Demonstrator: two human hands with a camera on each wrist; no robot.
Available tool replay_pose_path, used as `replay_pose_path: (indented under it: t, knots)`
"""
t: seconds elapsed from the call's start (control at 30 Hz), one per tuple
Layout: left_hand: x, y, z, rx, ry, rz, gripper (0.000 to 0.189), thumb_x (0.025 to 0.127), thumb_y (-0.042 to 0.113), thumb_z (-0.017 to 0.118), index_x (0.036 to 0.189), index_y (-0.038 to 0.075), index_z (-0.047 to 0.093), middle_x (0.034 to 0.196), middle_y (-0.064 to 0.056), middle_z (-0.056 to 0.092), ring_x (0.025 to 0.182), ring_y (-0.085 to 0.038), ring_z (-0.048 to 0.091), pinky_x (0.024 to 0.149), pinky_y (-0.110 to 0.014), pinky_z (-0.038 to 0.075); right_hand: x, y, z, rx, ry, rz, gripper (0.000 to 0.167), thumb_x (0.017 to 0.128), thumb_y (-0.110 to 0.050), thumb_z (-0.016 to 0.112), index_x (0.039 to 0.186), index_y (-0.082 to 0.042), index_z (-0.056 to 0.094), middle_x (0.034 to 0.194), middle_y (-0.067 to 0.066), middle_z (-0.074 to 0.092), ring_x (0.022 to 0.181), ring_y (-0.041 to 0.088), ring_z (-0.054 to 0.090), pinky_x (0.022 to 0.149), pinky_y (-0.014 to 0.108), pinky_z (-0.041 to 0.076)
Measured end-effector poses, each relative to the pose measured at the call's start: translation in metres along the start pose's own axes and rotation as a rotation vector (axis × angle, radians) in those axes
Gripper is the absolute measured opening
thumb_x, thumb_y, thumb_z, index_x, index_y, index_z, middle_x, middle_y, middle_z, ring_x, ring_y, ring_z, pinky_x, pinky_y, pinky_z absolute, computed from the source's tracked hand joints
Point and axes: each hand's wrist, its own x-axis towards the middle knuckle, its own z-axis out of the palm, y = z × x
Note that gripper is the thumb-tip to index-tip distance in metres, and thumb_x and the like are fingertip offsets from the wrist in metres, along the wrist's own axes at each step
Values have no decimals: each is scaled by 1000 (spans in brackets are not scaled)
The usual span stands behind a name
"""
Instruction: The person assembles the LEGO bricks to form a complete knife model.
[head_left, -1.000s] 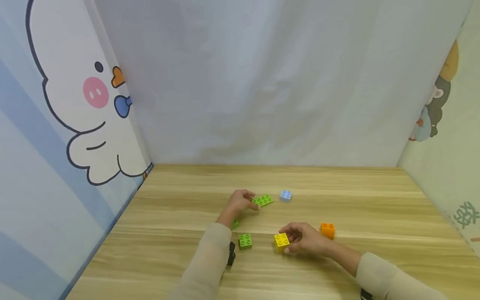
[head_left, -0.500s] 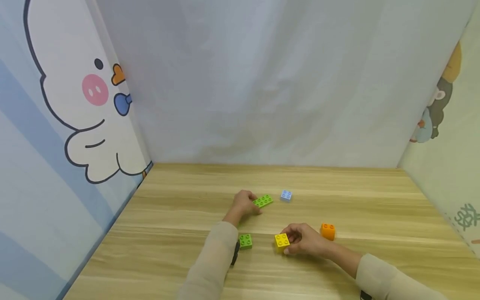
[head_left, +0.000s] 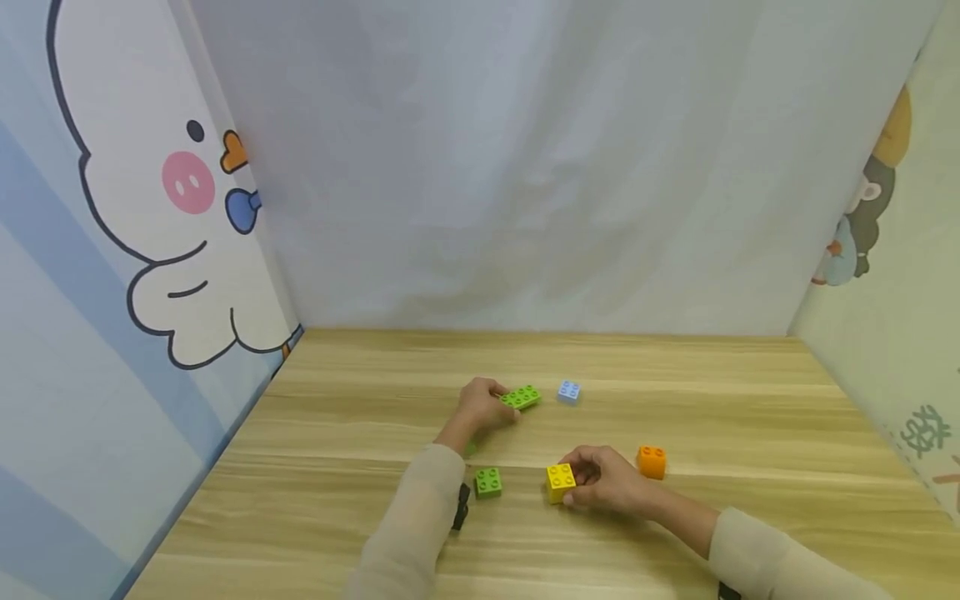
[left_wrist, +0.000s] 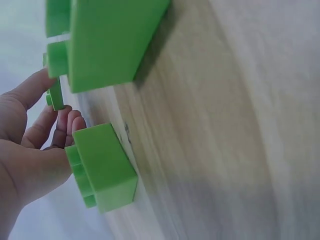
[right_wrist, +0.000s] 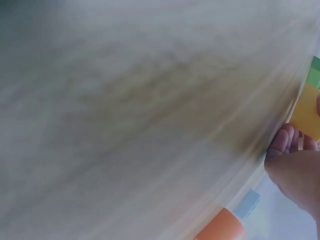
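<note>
My left hand (head_left: 482,406) pinches the left end of a flat, two-row light green building brick (head_left: 522,397) between thumb and fingers. In the left wrist view that thin brick (left_wrist: 56,95) shows edge-on at the fingertips. My right hand (head_left: 609,482) grips a yellow four-stud brick (head_left: 559,483) from its right side, studs up. A green four-stud brick (head_left: 488,482) sits between the two hands, nearer the left forearm. Another green brick (head_left: 471,448) is mostly hidden by the left wrist. Two green bricks loom close in the left wrist view, one of them a tall block (left_wrist: 112,42).
A light blue four-stud brick (head_left: 569,392) lies at the back, right of the flat green one. An orange brick (head_left: 652,462) with a rounded side stands behind the right wrist. A grey curtain (head_left: 525,167) borders the wooden table's (head_left: 720,375) far edge.
The left hand's fingers have closed on the flat green brick, whose end has risen slightly and shifted. The right hand keeps the yellow brick in nearly the same place.
</note>
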Motion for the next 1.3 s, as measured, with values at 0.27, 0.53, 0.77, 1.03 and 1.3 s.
replay_pose_path:
  t: [0.27, 0.53, 0.77, 1.03, 1.3]
  knots:
    - [-12, 11, -4, 6, -56, 132, 37, 73, 15, 81, 106, 3, 67, 94, -5, 61, 87, -20, 53, 77, -34, 46, -1, -1, 3, -20, 82, -26, 39, 74, -8, 77, 107, 6, 60, 86, 4, 59, 77, 20, 53, 64, 25, 47]
    - [-25, 19, -6, 13, -114, 189, 37, 75, 16, 79, 107, 3, 66, 91, -4, 60, 85, -19, 53, 74, -32, 47, 1, 0, 6, -34, 99, -26, 39, 73, -7, 78, 106, 5, 60, 83, 4, 58, 74, 19, 52, 62, 24, 46]
    - [-32, 16, -6, 7, -121, 226, 36, 75, 17, 79, 106, 3, 66, 87, -2, 58, 81, -17, 50, 68, -29, 45, 2, 1, 9, -28, 103, -8, 47, 73, -9, 79, 111, 6, 57, 87, 4, 58, 77, 19, 52, 64, 25, 47]
    - [-43, 17, -9, -17, -157, 276, 33, 75, 15, 78, 102, 2, 67, 79, -2, 56, 73, -16, 48, 62, -26, 42, -2, -1, 5, 17, 89, -12, 41, 75, -5, 76, 108, 6, 54, 90, 7, 57, 80, 21, 53, 69, 26, 49]
    - [-57, 18, -9, -32, -229, 333, 33, 77, 13, 76, 106, 1, 65, 85, -4, 58, 79, -20, 51, 66, -27, 45, 0, 2, 5, -3, 93, -14, 37, 77, -9, 75, 105, 6, 55, 88, 7, 57, 78, 21, 53, 67, 25, 48]
